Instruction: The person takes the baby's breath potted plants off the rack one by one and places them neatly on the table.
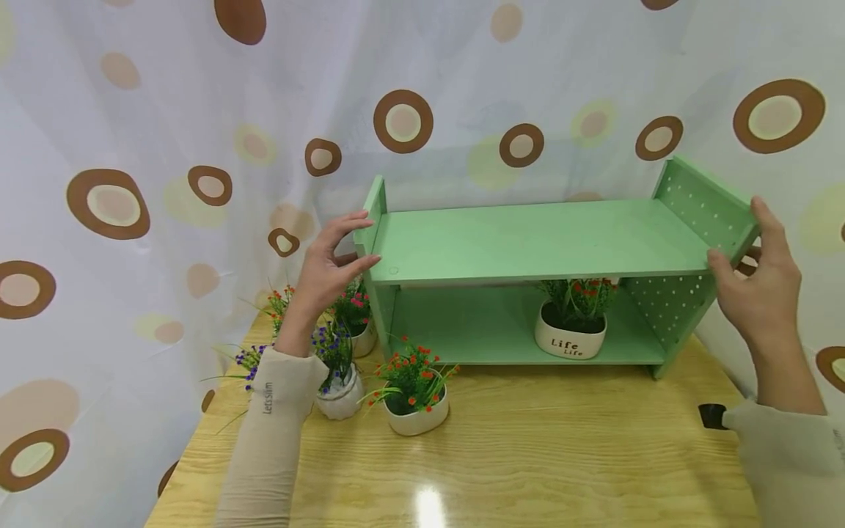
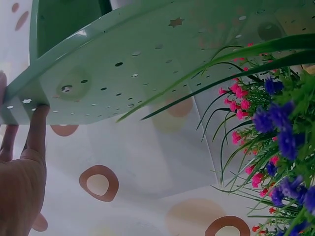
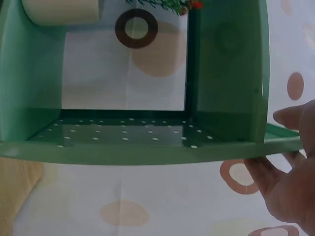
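A green two-tier shelf [image 1: 541, 238] with perforated side panels stands on the wooden table. At its left panel, my left hand [image 1: 326, 260] grips the upper front edge, thumb on the inner side and fingers outside. In the left wrist view, fingers [image 2: 37, 130] lie against the panel's dotted outer face. My right hand [image 1: 762, 286] holds the upper part of the right panel [image 1: 713, 198] the same way, thumb inside. On the lower tier is a white oval pot [image 1: 571, 339] marked "Life", with red flowers; the upper tier is bare.
Left of the shelf's front, a white pot [image 1: 416, 419] of orange-red flowers stands on the table [image 1: 528, 455]. Purple flowers in a round pot [image 1: 341, 400] and a pink-flowered pot [image 1: 364, 341] sit beside the left panel. Under the right forearm lies a small black object [image 1: 711, 416]. A patterned curtain [image 1: 449, 66] hangs behind.
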